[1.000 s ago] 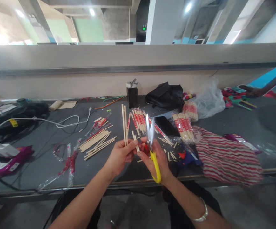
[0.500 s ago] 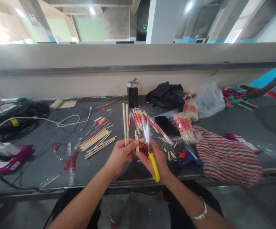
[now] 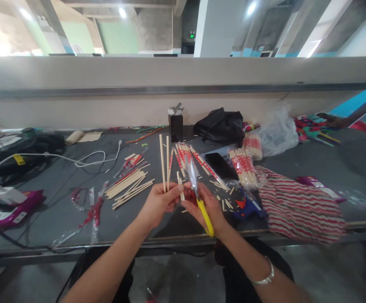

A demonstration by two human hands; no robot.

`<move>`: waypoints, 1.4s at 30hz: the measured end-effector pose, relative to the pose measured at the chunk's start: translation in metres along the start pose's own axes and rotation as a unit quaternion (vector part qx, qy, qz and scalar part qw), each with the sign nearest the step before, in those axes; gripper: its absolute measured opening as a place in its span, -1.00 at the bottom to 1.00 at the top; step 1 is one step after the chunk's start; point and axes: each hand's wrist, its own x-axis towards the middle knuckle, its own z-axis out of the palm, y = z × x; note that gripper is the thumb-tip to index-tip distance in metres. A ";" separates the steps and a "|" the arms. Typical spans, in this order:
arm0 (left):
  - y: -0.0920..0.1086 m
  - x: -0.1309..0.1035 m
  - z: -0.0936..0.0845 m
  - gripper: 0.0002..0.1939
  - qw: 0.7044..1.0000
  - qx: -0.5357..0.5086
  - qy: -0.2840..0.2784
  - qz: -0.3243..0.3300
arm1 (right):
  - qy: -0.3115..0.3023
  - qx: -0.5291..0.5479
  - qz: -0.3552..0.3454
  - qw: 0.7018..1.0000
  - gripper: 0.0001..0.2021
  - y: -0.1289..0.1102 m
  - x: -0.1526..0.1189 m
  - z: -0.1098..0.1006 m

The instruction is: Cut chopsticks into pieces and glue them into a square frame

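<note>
Head view is showing the left hand (image 3: 159, 202) pinching upright wooden sticks (image 3: 164, 162), fingers clamped on them; the right hand (image 3: 209, 206) is gripping yellow-handled scissors (image 3: 198, 191), blades together just beside a short stick (image 3: 180, 185). Wrapped chopsticks (image 3: 244, 166) lying beyond the fingers on the table (image 3: 59, 210) are carrying red print too small to read.

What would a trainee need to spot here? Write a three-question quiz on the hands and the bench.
1. True or false: the right hand holds yellow-handled scissors.
2. What does the left hand grip? A) wooden sticks B) a phone C) a cable
3. Which dark flat thing lies right of the scissors' blades?

Key:
1. True.
2. A, the wooden sticks, upright.
3. The phone, on the bench.
</note>
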 end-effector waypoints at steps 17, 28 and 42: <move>0.014 -0.003 -0.014 -0.70 0.996 0.080 -0.028 0.027 | -0.065 0.007 0.047 0.997 -0.66 -0.003 0.002 -0.018; 0.034 -0.008 -0.031 -0.68 0.943 0.292 -0.160 -0.013 | -0.253 -0.025 0.071 0.965 -0.67 -0.019 0.003 -0.058; 0.032 -0.009 -0.024 -0.67 0.935 0.310 -0.169 -0.003 | -0.274 -0.017 0.089 0.957 -0.68 -0.027 -0.003 -0.057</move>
